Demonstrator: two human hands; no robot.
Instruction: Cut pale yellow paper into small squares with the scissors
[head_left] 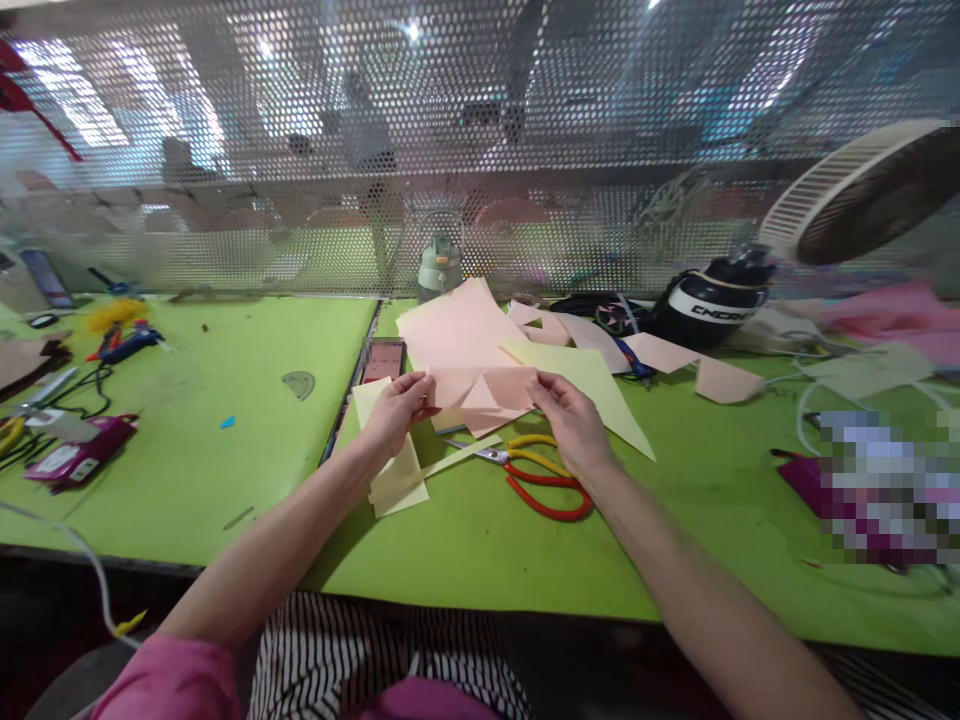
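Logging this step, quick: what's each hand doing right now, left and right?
Left hand: closed on the left edge of the folded pink paper.
Right hand: closed on the same paper's right edge, above the scissors.

scissors point(536, 475) lie on the table point(225, 440), near of the paper point(480, 385). a bottle point(439, 268) stands far behind; a fan point(862, 195) far right.

Thing: pink paper point(487, 388)
Look: pale pink sheet, creased into angled folds
Pose: held just above the bench point(225, 440), spread flat between both hands
Grip: left edge and right edge pinched
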